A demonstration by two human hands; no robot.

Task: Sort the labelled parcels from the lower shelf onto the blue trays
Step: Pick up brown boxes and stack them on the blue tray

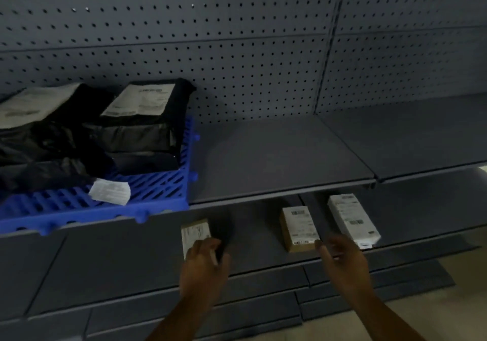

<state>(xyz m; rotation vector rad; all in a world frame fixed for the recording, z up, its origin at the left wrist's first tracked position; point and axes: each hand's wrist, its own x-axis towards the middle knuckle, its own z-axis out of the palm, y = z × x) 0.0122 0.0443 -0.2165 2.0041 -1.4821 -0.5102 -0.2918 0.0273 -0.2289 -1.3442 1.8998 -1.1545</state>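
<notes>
Three small labelled parcels lie on the lower shelf [131, 261]: a brown box at the left [195, 231], a brown box in the middle [299, 228] and a white box at the right [351, 218]. My left hand [204, 267] rests on the near end of the left box, fingers curled around it. My right hand [344, 260] hovers with fingers apart just in front of the middle and right boxes, touching neither. A blue slatted tray [158, 190] on the upper shelf at the left holds several black bagged parcels [142, 127] with white labels.
A loose white label [110, 191] lies on the blue tray's front. The upper shelf [276, 156] extends to the right of the tray. A grey pegboard wall [237, 37] backs the shelving. Pale floor [448, 301] shows at the lower right.
</notes>
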